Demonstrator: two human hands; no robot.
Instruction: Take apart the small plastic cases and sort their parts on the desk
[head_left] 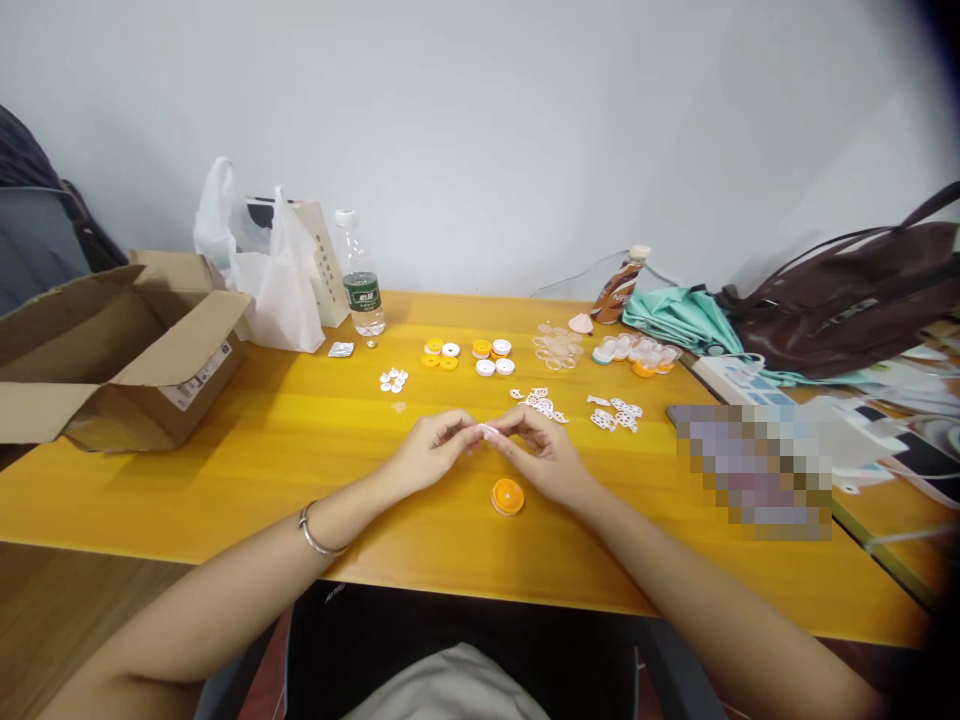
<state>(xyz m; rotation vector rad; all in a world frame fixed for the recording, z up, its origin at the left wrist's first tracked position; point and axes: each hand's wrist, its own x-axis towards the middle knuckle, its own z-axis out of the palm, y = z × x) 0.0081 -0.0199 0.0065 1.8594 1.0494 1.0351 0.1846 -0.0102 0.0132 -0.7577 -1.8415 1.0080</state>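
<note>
Over the middle of the table, my left hand (439,450) and my right hand (541,452) meet fingertip to fingertip. Both pinch a small white plastic piece (489,430); the fingers cover much of it, so its full shape is hidden. Just below my right hand lies a round orange part (508,496) with a domed middle and a pale rim. Beyond the fingers sit white openwork pieces (538,402), with a second group of white openwork pieces (615,413) to the right. Small white round parts (394,380) lie up and left of my left hand.
Yellow and white discs (440,354), clear rings (559,347) and clear caps (636,352) are grouped farther back. An open cardboard box (150,350), a white plastic bag (274,290) and a water bottle (363,280) stand left. At right are a brown bottle (619,287) and a brown bag (847,300).
</note>
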